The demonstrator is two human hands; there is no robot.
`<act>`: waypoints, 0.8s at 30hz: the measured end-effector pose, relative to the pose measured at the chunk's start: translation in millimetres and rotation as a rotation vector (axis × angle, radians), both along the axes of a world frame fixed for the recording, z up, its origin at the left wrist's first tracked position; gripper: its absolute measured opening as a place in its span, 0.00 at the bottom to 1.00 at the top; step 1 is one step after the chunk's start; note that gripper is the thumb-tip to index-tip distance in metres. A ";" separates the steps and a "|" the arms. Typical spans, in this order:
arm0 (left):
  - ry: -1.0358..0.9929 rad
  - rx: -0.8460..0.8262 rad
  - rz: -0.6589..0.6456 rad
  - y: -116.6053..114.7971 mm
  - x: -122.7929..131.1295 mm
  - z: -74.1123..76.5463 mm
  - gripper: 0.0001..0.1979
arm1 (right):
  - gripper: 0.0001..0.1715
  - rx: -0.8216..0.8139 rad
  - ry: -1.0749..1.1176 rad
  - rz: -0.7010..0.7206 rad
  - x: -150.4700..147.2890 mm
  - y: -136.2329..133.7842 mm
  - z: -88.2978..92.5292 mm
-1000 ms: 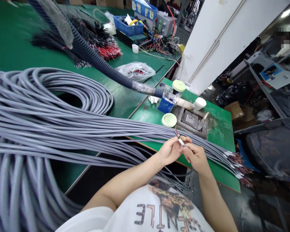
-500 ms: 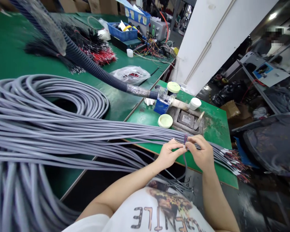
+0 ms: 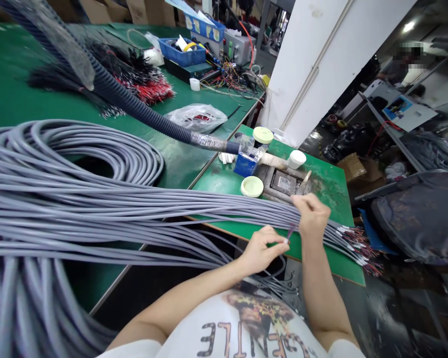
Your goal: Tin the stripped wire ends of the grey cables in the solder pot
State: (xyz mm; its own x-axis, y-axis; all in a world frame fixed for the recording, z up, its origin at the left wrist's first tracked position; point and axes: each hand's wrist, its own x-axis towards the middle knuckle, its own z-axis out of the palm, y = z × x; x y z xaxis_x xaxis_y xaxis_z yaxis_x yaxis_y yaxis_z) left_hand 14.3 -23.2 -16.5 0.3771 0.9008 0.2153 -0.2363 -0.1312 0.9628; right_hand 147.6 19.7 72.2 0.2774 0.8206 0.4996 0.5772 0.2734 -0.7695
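My left hand (image 3: 259,249) pinches the stripped end of a grey cable (image 3: 288,233), whose short coloured wires stick up between my fingertips. My right hand (image 3: 312,215) is just above and to the right, fingers curled, touching the bundle of grey cables (image 3: 142,209) that runs across the green bench. Whether it grips one of them is hidden. The bundle's stripped ends (image 3: 356,246) fan out with coloured wires at the right edge of the small green table (image 3: 332,186).
A metal solder pot (image 3: 283,183) with round pale lids (image 3: 252,186) stands on the small table. A black corrugated hose (image 3: 134,104) ends above it. Coiled grey cable (image 3: 78,149), black and red wire bundles (image 3: 134,82), a plastic bag (image 3: 196,117) and a blue bin (image 3: 182,52) lie behind.
My hands have parted. The right hand rose onto the cable bundle, and the left hand dropped slightly, keeping the cable end pinched.
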 end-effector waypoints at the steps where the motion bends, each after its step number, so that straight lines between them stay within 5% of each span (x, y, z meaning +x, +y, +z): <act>1: 0.000 -0.030 -0.017 -2.0 -0.5 -3.5 0.07 | 0.09 0.032 0.059 -0.048 5.7 4.5 3.0; 3: 0.002 -0.101 0.019 -2.1 -3.8 -8.4 0.07 | 0.08 0.055 0.127 -0.063 16.5 7.8 8.7; 9: 0.007 -0.115 0.086 11.8 -13.7 -4.6 0.08 | 0.08 -0.277 -0.123 0.280 12.2 -19.8 -1.5; 13: 0.010 -0.097 0.087 9.5 -7.2 -3.1 0.07 | 0.10 -0.219 -0.228 0.245 -7.7 -28.0 -15.5; 20: 0.008 -0.175 0.061 2.9 -7.6 -6.6 0.08 | 0.12 -0.088 0.040 0.001 12.2 -12.9 -5.2; 24: 0.002 -0.216 0.110 7.4 -11.3 -7.2 0.08 | 0.11 -0.216 -0.101 0.162 11.9 -19.6 -5.1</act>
